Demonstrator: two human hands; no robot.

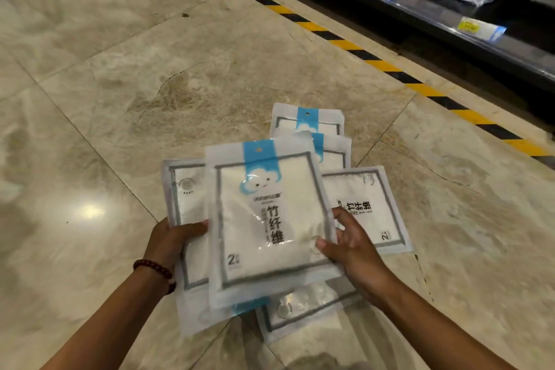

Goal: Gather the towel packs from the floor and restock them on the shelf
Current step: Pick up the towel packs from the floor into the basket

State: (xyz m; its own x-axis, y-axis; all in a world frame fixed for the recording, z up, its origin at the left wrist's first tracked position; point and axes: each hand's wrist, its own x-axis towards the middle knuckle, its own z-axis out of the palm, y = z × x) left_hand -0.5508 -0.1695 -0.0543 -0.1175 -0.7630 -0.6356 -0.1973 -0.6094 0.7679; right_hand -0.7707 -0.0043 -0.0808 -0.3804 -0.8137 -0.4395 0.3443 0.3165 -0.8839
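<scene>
Left hand (172, 242) pinches the lower towel pack (186, 204), right hand (353, 249) the top towel pack (264, 219), both held between them.

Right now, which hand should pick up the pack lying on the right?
Probably right. The right hand is just beside that pack; the left hand grips the stack from the far side.

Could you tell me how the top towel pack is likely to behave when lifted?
The top towel pack looks flat and soft, so it may flop slightly, yet it seems light: the right hand pinches it by one edge. Its glossy plastic wrapper shows glare, so it may slide off the lower pack that the left hand holds.
</scene>
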